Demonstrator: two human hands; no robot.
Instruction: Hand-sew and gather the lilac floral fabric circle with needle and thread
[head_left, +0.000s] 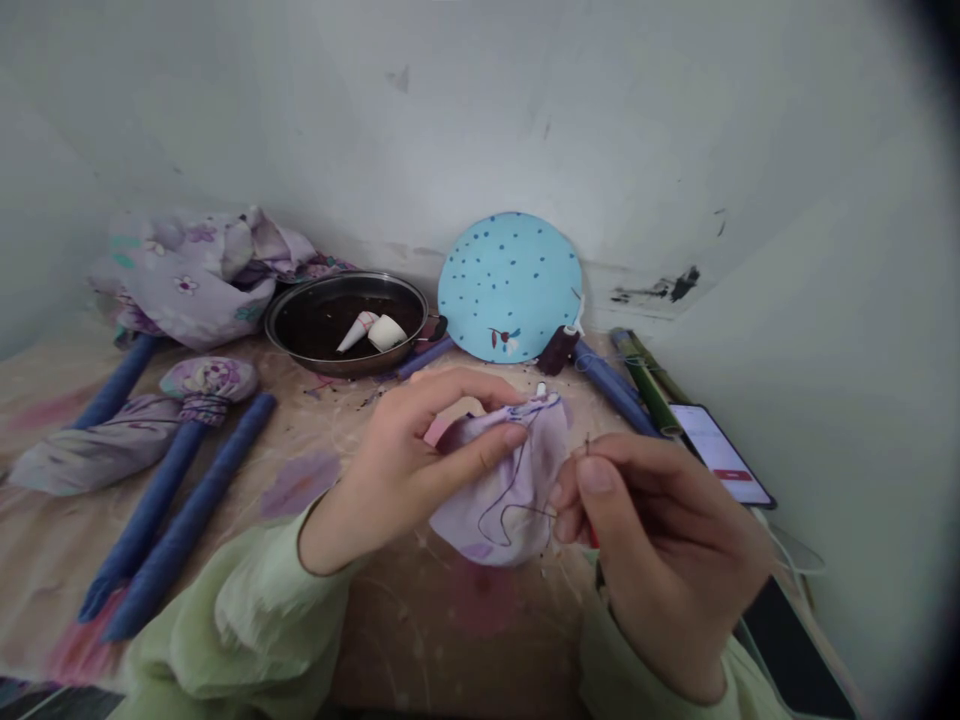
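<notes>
My left hand (412,450) is closed on a piece of light purple cloth (465,515), thumb in front and fingers behind its gathered upper edge. Dark stitches show along that edge, and a small white bit pokes out at the top. A dark thread (491,540) hangs from the edge in a loose loop over the cloth and runs to my right hand (660,530). Between thumb and forefinger, my right hand pinches a thin needle (587,440); only its tip shows. Something red peeks out beneath those fingers, too hidden to name.
Behind my hands stand a dark pan (330,362) with two white cones of thread, a blue spotted round board (510,280) and a dark thread spool (559,350). Blue wrapped rods (191,515) and floral cloth (195,290) lie left. A lit phone (720,455) lies right.
</notes>
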